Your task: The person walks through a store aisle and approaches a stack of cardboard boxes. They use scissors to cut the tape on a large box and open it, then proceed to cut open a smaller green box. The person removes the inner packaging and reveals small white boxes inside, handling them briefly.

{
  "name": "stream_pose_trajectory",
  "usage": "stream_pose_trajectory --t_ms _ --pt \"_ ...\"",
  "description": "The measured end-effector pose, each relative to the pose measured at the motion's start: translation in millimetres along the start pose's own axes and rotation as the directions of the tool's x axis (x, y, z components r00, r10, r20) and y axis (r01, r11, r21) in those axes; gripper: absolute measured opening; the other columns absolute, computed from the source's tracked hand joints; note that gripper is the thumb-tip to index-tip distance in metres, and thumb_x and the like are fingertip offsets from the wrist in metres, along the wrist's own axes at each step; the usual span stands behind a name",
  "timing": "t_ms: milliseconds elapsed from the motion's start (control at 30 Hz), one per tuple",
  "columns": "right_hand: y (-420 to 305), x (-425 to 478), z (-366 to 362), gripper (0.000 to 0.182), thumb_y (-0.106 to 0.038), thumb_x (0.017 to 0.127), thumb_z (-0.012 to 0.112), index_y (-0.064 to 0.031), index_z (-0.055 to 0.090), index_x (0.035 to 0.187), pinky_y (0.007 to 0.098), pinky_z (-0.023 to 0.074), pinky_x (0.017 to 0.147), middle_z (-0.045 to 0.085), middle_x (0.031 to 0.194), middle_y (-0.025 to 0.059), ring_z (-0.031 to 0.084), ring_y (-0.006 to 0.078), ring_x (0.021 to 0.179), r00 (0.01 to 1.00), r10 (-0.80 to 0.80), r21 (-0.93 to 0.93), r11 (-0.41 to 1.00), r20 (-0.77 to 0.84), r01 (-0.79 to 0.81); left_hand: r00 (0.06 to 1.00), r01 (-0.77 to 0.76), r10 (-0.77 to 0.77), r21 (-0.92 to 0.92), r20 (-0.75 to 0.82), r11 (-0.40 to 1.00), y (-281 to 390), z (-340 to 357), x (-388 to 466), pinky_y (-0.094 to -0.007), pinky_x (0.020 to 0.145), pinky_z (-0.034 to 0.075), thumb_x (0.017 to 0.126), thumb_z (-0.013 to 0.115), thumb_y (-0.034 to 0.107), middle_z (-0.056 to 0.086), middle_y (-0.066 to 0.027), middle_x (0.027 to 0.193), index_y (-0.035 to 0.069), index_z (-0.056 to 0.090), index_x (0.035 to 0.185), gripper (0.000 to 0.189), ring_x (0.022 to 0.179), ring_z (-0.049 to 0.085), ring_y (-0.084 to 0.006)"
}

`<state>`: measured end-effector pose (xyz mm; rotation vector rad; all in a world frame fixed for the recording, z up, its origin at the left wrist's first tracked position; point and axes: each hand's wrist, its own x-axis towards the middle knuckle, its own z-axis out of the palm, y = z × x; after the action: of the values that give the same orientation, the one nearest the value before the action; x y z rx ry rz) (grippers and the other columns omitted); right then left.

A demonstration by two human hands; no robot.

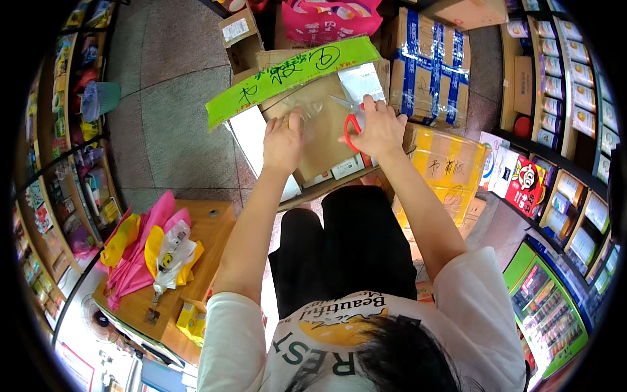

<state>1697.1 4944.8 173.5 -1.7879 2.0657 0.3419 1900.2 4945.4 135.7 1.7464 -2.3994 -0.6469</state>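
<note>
Before my knees stands an opened cardboard carton with a bright green flap (294, 78) bearing handwriting and pale inner side flaps. Inside it lies a brown cardboard surface (323, 142), with small white boxes (348, 166) along the near edge. My right hand (382, 130) holds scissors (349, 131) by their red handles, the blades pointing up and left over the carton. My left hand (285, 142) rests on the brown cardboard at the left, fingers bent, beside crumpled clear tape or film (309, 109). Whether its fingers pinch that film is unclear.
A blue-taped carton (431, 68) and a yellow-taped carton (443, 169) stand to the right. Beyond lies a pink bag (330, 22). At left, a wooden table (205, 230) bears pink and yellow wrapping (147, 245). Stocked shelves (553, 78) line both sides.
</note>
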Motion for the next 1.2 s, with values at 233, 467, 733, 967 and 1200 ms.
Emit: stream_pose_trajectory --t_ms 233,467,733,967,1200 --pt "52.3 -6.4 4.3 0.053 -0.022 0.069 0.068 -0.0113 0.04 0.113 0.0435 0.0444 0.071 0.054 0.102 0.0143 0.056 0.0313 0.092 0.985 0.084 0.169 0.984 -0.152 -0.058 1.0 -0.003 0.001 0.197 0.01 0.98 -2.5 -0.6 -22.1 -0.0433 0.097 0.029 0.072 0.062 0.019 0.05 -0.014 0.113 0.003 0.031 0.127 0.065 0.111 0.044 -0.0283" --pt "156.8 3.6 20.2 0.057 -0.025 0.069 0.068 -0.009 0.039 0.115 0.0381 0.0473 0.072 0.061 0.092 0.0166 0.06 0.0337 0.084 0.95 0.273 0.529 0.834 -0.152 -0.155 0.997 0.049 -0.041 0.129 -0.062 0.99 5.7 3.5 -33.3 -0.0459 0.098 0.03 0.075 0.061 0.017 0.052 -0.014 0.115 0.003 0.042 0.123 0.054 0.109 0.048 -0.0275" --pt "180.4 2.9 56.2 0.054 -0.015 0.069 0.075 -0.0003 0.043 0.11 0.0223 0.0451 0.063 0.057 0.086 0.007 0.055 0.0107 0.076 0.937 0.347 0.945 0.316 -0.035 -0.082 0.985 0.036 0.014 0.287 -0.17 0.957 -11.4 -28.2 -11.1 -0.0419 0.067 0.04 0.068 0.066 0.021 0.054 -0.0062 0.065 0.008 0.053 0.054 0.024 0.066 0.053 -0.0252" --pt "207.6 -99.5 103.8 0.047 -0.037 0.075 0.067 -0.0028 0.05 0.102 0.0302 0.0455 0.055 0.06 0.07 0.0103 0.06 0.0222 0.062 0.799 0.595 0.824 0.406 0.09 -0.395 0.832 -0.551 0.528 0.147 0.168 0.821 102.8 27.0 39.3 -0.0388 0.091 0.038 0.073 0.063 0.023 0.055 -0.0092 0.103 0.007 0.056 0.095 0.028 0.1 0.05 -0.0267" --pt "243.8 -149.9 165.7 0.054 -0.036 0.067 0.071 -0.0062 0.045 0.104 0.0426 0.047 0.062 0.061 0.077 0.0176 0.06 0.0356 0.073 0.86 0.508 0.331 0.803 0.053 -0.495 0.667 -0.688 0.549 0.134 0.504 0.713 127.9 17.4 59.0 -0.0375 0.094 0.033 0.075 0.059 0.036 0.058 -0.0085 0.087 0.005 0.063 0.078 0.032 0.091 0.053 -0.0232"
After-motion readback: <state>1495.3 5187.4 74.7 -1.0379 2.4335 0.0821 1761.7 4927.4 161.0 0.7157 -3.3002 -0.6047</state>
